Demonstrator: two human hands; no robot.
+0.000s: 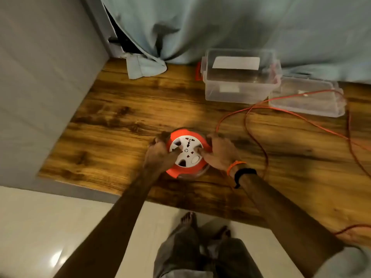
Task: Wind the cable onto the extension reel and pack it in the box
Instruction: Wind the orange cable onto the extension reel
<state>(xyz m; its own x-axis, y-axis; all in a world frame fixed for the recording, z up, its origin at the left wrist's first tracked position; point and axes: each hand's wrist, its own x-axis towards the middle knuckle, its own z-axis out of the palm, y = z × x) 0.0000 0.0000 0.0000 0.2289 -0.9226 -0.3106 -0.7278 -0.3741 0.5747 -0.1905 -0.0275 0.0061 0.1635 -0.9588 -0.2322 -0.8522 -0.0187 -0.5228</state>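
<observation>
An orange extension reel (185, 135) with a white socket face lies flat on the wooden table (112, 125). My left hand (158, 153) grips its left rim, with the thumb on the white face. My right hand (218, 153) grips the right rim, thumb also on the face. A thin orange cable (281, 111) runs loose from the reel in wide loops across the right of the table and off its edge. The clear plastic box (239, 85) stands open at the back, with its clear lid (307, 99) lying to its right.
A pale blue curtain (220, 27) hangs behind the table, and a grey wall (40, 77) bounds the left side. My bare feet (200, 223) stand on the white floor tiles below the table's front edge.
</observation>
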